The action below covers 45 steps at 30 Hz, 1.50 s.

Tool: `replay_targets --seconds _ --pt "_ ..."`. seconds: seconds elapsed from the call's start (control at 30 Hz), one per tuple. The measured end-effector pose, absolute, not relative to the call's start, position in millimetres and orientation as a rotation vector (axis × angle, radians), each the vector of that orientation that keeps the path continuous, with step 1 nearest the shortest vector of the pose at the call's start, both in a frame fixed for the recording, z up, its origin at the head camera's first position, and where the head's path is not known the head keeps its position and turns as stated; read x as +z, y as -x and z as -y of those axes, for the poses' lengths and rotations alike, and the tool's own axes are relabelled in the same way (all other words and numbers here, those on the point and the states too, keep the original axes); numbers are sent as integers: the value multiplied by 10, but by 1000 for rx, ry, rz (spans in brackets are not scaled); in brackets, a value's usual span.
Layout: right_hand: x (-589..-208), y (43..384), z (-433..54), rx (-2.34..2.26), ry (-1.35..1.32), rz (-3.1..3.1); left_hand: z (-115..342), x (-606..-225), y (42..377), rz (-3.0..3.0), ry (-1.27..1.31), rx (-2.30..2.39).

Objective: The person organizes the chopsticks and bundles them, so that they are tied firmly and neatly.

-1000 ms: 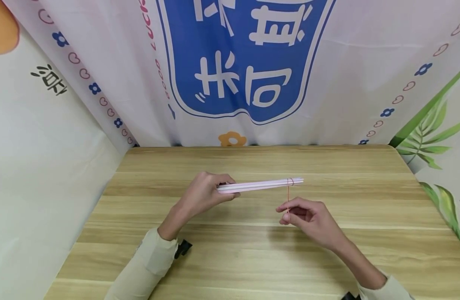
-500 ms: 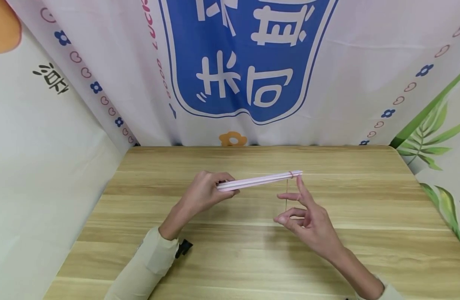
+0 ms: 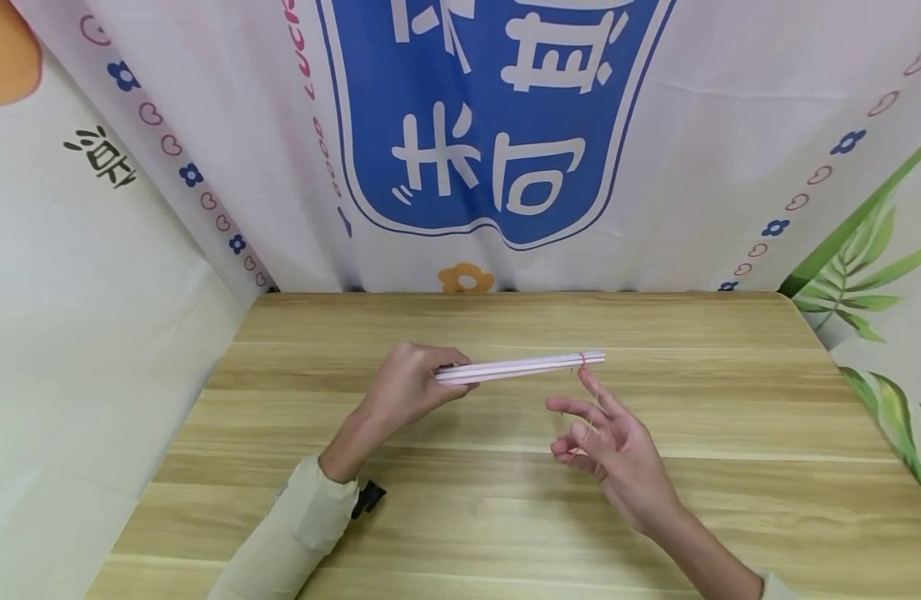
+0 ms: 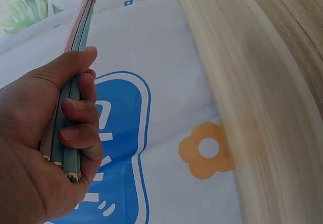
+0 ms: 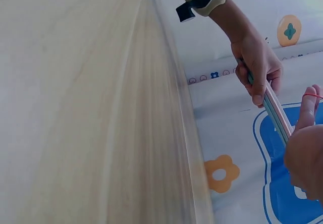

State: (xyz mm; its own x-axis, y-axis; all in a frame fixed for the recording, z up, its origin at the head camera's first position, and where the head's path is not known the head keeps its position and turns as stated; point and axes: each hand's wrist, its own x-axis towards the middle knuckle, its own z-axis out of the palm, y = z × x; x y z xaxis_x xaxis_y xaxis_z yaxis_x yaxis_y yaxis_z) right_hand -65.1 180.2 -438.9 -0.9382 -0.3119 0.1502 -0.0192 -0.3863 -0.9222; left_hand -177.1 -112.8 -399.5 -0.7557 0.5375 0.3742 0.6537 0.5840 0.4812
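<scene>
My left hand (image 3: 411, 385) grips a bundle of several slim chopsticks (image 3: 516, 367) at their thick ends, holding them level above the table. Pink and green sticks (image 4: 75, 95) show between the curled fingers in the left wrist view. Around the far ends is a red rubber band (image 3: 583, 360). Just below those ends is my right hand (image 3: 621, 458), index and middle fingers extended and spread, the index fingertip close to the band. In the right wrist view, a red loop of rubber band (image 5: 312, 95) lies round the right hand's fingers (image 5: 306, 112); its path between them is unclear.
A wooden table (image 3: 430, 533) lies beneath both hands. Behind its far edge hangs a white cloth (image 3: 678, 192) with a blue printed panel. A black strap piece (image 3: 367, 498) sticks out by the left sleeve (image 3: 310, 508).
The right hand's thumb and fingertips held the band pulled down below the chopsticks; now those fingers are spread, with the index raised to the chopstick ends. The left hand has hardly moved.
</scene>
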Motion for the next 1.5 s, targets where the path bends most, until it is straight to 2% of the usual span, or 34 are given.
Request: replay_targets --seconds 0.7,1.37,1.5 --pt "-4414 854 -2053 -2672 574 -1131 1181 -3964 1792 2477 1226 -1060" --pt "-4340 966 -2229 -2563 473 -1204 1224 -3906 1781 2449 1324 -890" --pt "-4328 971 -2216 -2542 413 -1400 1224 -3894 1775 2456 1327 -873"
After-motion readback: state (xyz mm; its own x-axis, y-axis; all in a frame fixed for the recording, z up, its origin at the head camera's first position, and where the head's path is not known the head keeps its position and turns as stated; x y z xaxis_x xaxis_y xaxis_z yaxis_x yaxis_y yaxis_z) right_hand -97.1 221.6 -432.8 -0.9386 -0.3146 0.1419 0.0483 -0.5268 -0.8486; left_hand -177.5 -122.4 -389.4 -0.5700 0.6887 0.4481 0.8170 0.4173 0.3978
